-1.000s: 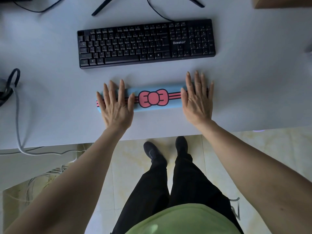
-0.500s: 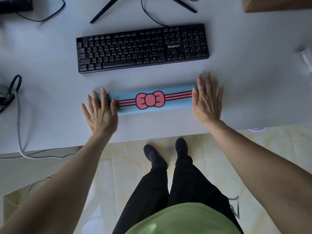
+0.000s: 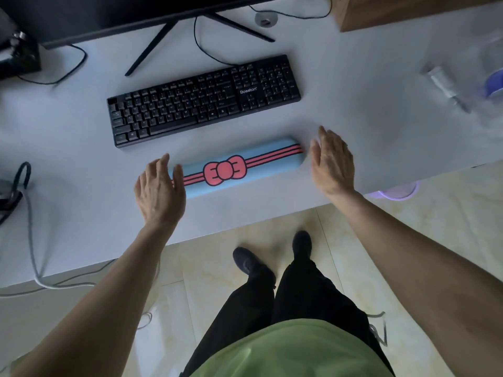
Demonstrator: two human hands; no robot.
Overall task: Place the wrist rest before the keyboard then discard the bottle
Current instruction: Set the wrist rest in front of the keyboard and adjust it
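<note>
Lying on the table [image 3: 81, 126] just before the keyboard [image 3: 204, 100]: wrist rest [image 3: 253, 167], likely soft, light, bendable (best gripped at both ends). Flanking those ends, spread wide and holding nothing: left hand [image 3: 159, 191], right hand [image 3: 333, 164].

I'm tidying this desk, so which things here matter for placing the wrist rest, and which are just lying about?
For the job:
wrist rest, lying in front of the keyboard
left hand and right hand, open at its two ends

Lying about:
monitor stand
small tube
grey cable
wooden box

No clear bottle; a blurred shape at the right edge.
</note>
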